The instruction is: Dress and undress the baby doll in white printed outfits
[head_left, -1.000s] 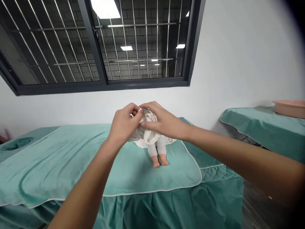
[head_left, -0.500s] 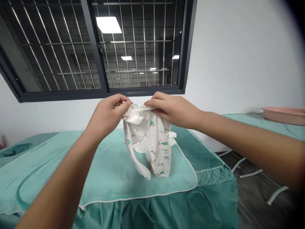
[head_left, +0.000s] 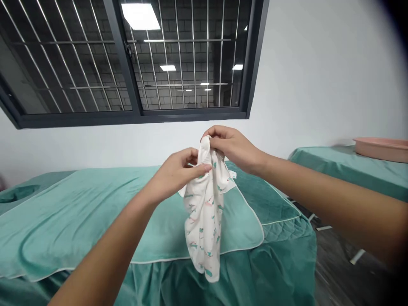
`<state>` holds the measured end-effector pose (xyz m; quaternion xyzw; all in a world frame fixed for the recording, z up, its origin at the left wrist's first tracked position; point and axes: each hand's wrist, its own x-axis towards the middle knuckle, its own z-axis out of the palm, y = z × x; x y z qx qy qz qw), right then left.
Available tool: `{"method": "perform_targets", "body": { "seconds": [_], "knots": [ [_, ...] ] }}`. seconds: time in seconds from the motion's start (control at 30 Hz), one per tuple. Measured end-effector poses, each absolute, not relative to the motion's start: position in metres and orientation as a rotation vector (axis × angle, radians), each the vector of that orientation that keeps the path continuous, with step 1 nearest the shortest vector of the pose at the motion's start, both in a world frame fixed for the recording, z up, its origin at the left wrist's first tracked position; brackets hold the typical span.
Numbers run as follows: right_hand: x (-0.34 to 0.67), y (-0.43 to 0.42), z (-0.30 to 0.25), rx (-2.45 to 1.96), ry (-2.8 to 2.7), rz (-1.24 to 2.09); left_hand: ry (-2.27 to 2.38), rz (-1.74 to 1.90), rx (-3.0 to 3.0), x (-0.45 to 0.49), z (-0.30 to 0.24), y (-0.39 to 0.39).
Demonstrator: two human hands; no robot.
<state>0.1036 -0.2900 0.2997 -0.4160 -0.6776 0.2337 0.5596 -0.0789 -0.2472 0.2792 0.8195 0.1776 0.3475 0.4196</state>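
White baby pants with small green and red prints hang gathered lengthwise above the bed, legs downward. My right hand pinches them at the elastic waistband on top. Slightly lower, my left hand has them between its thumb, which lies across the front, and its fingers, partly hidden behind the cloth. Behind the pants a white item shows in part on the bed; its kind is mostly hidden.
A light green towel with white edging covers part of the dark green bed. On the right, a pink basin stands on another green-covered bed. A barred window is in the wall behind.
The waistband, stretched between both hands before, is now gathered together. My left hand has moved right and down along the pants, and the legs now hang together.
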Motion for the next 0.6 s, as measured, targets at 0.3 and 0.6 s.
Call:
{"method": "perform_targets", "body": {
  "seconds": [0.3,0.6],
  "knots": [
    [0.138,-0.286,0.279,-1.181,-1.944,1.148,0.32,0.977,1.396,-0.074,0.251,-0.224],
    [0.122,-0.278,0.257,-0.719,-1.298,1.327,0.325,0.523,1.518,-0.071,0.215,-0.225]
  ]
}}
